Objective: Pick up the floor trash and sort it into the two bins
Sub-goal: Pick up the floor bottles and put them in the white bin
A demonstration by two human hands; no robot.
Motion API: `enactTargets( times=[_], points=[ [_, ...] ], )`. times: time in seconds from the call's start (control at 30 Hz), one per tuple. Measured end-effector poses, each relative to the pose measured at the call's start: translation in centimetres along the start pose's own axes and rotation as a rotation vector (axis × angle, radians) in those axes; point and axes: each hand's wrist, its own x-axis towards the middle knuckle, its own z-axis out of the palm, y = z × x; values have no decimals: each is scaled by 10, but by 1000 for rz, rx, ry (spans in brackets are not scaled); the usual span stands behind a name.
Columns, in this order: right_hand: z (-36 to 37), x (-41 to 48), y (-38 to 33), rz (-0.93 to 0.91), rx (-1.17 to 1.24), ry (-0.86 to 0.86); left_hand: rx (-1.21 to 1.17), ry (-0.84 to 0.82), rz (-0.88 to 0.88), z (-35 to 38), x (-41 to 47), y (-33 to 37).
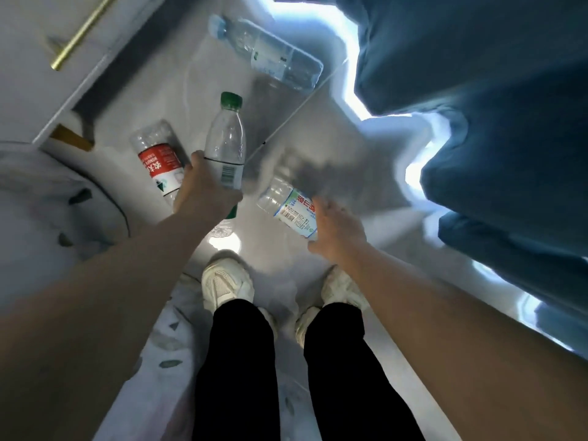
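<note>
Nearest the camera, the person's two legs in black trousers stand on white shoes on a pale, glossy floor. A pale patterned cloth lies along the left side, reaching down beside the left leg.

Both bare forearms reach forward and down. The left hand has its fingers wrapped round the lower body of a clear green-capped bottle, which points away from the person with its cap at the far end. Just to the left of it is a clear red-labelled bottle, its lower end hidden behind the same hand. It cannot be told whether the fingers grip it too or it lies on the floor.

The right hand curls its fingers round one end of a clear blue-and-white-labelled bottle, which is tilted up and to the left and blurred.

Farther off, a larger clear bottle with a pale blue cap lies on its side on the floor, well apart from both hands. To its left stands a white cabinet with a brass bar handle. Dark blue fabric fills the right side, with bright light along its edge.
</note>
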Motion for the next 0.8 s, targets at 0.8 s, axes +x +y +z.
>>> enactTargets(
  times=[0.8],
  points=[
    [-342,-606,-5,163,740,856,-300,-47,786,-351,-529,205]
  ],
)
